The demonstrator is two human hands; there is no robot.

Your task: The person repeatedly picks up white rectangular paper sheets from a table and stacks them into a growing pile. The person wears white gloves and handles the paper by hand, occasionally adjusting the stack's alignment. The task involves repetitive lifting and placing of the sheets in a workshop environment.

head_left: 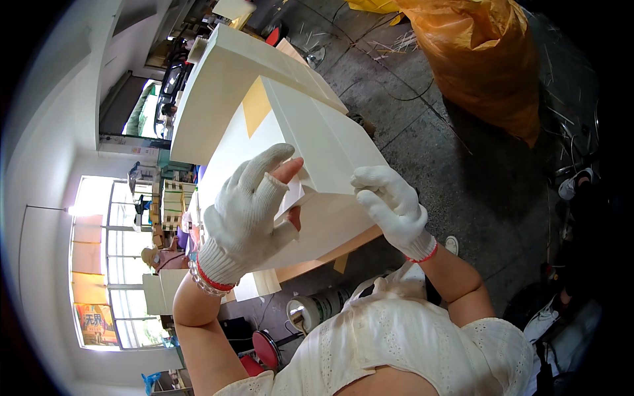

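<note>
Both hands are gloved in white knit cotton with red cuffs and are set on a folded white cardboard box (pixel 317 142), which is taken as the landmark. The left hand (pixel 254 208) is pressed against the box's near left corner with its fingers spread and bent, and a small white flap at that corner is pinched between the thumb and the fingers; bare fingertips are seen poking through the glove there. The right hand (pixel 393 201) is laid on the box's near right edge, its fingers curled over the fold and its thumb pointed toward the left hand, so that the edge is gripped rather than merely touched. The box is held tilted in front of the chest, above the floor, with its long panels running away from the person. A tan patch of uncovered board (pixel 256 105) is seen on its upper left face. Behind the box and overlapping it, a larger flat white board (pixel 218 79) is seen. To the right of the box, well apart, a bulging orange plastic sack (pixel 485 59) is stood on the grey concrete floor (pixel 429 132). Below the box, near the person's lap, a white bucket (pixel 317 310) and a red stool (pixel 267 346) are seen.
</note>
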